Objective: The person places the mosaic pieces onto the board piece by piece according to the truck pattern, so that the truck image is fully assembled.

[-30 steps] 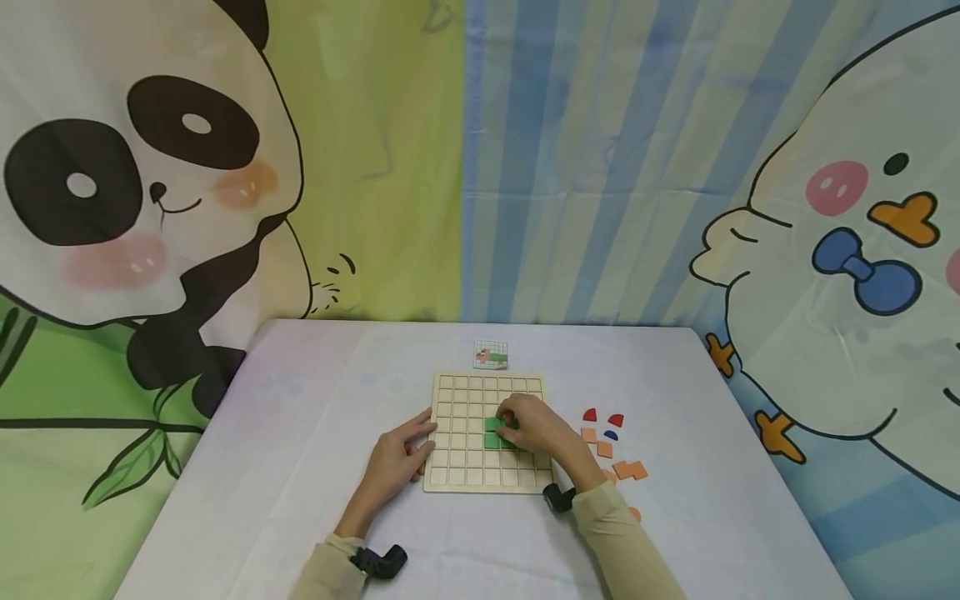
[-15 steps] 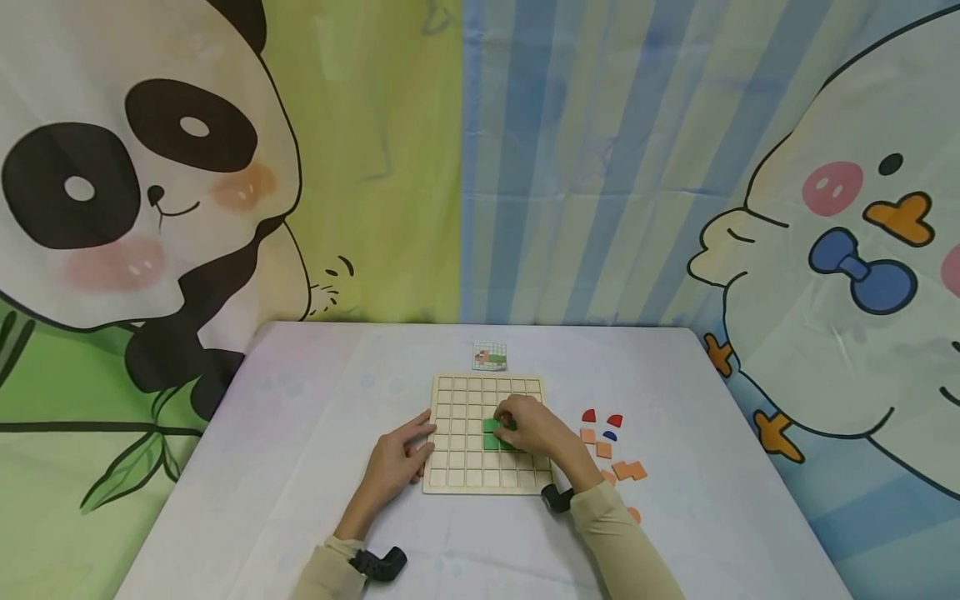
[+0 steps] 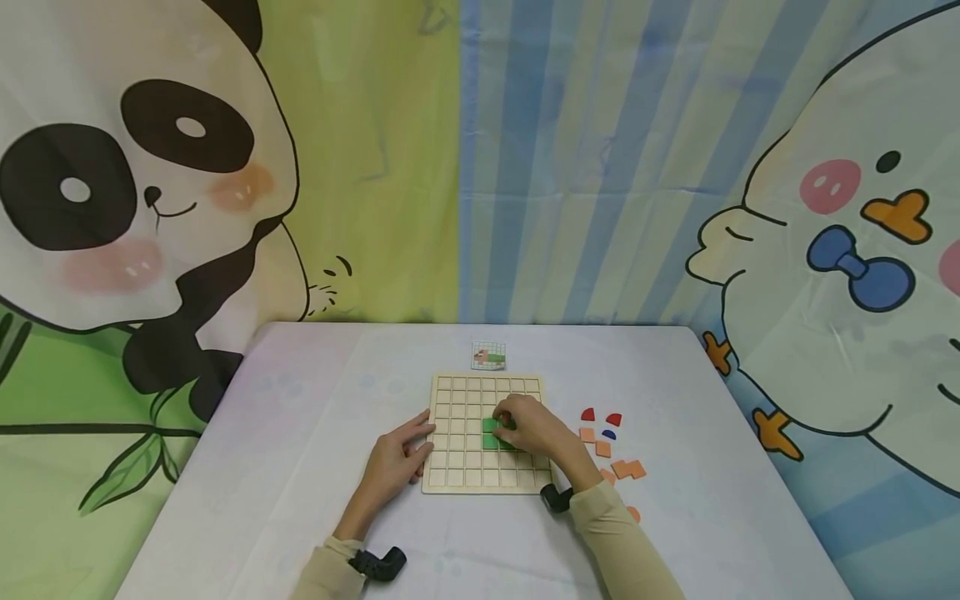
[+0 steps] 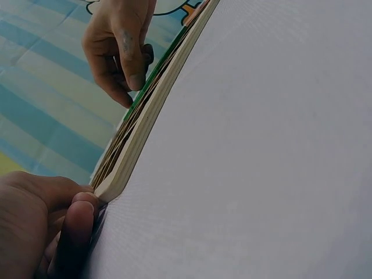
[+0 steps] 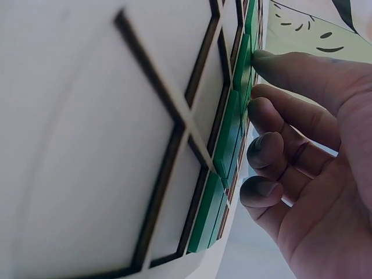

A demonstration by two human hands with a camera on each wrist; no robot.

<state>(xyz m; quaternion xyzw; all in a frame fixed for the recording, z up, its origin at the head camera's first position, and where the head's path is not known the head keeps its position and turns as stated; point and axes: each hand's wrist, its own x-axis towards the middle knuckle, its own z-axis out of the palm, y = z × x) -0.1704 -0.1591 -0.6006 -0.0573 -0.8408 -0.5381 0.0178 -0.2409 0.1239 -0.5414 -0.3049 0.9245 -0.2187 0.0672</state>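
Note:
A pale wooden grid board (image 3: 455,478) lies flat on the table. At its left edge rests my left hand (image 3: 393,457); in the left wrist view the thumb and fingers hold the board's corner. Several green square tiles (image 3: 490,442) fill cells right of the board's middle. Over them is my right hand (image 3: 531,423), which covers part of the group. In the right wrist view its thumb and index finger pinch at one green tile (image 5: 240,67), while the other fingers curl loosely above the rest.
A small picture card (image 3: 489,356) lies behind the board. To its right are two red quarter-round pieces (image 3: 613,419), a blue half-round piece (image 3: 609,434) and several orange pieces (image 3: 628,469), some partly hidden by the right arm. Printed curtains (image 3: 375,167) hang behind the table.
Both hands and the pieces stay where they were. Only the head view shifts very slightly.

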